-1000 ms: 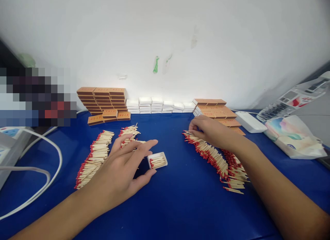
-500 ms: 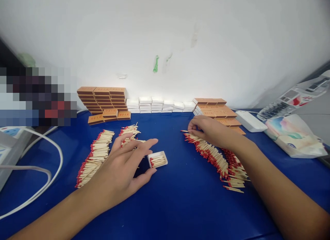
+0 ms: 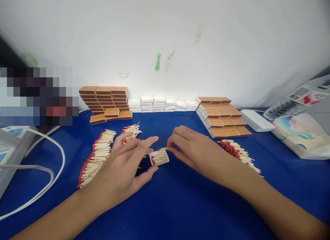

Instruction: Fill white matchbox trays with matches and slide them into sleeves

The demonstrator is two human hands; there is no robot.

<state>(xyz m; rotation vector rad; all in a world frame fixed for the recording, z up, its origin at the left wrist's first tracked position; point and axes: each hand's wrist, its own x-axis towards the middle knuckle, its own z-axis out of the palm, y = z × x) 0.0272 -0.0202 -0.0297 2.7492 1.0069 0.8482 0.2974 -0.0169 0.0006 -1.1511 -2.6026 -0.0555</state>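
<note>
A small white matchbox tray (image 3: 167,160) lies on the blue table, holding several matches (image 3: 160,158) with red heads toward the left. My left hand (image 3: 122,161) rests at the tray's left side, its fingers spread; the thumb tip is close to the near left corner, and I cannot tell if it touches. Above the tray's far right edge, my right hand (image 3: 188,143) pinches a match (image 3: 163,149) between thumb and fingertips. Loose matches (image 3: 99,152) lie in rows to the left, partly behind my left hand. Another match pile (image 3: 238,152) lies right, partly covered by my right forearm.
Orange matchboxes stand in a left stack (image 3: 103,99) and a right stack (image 3: 221,116) along the wall. White trays (image 3: 160,104) line up between them. A white block (image 3: 256,120), a tissue pack (image 3: 299,137) and a plastic bottle (image 3: 296,99) are at right; white cables (image 3: 63,161) at left.
My right hand has moved left and nearer, from the right-hand match pile to the tray, carrying a match. My left hand has stayed nearly in place. The view has shifted slightly.
</note>
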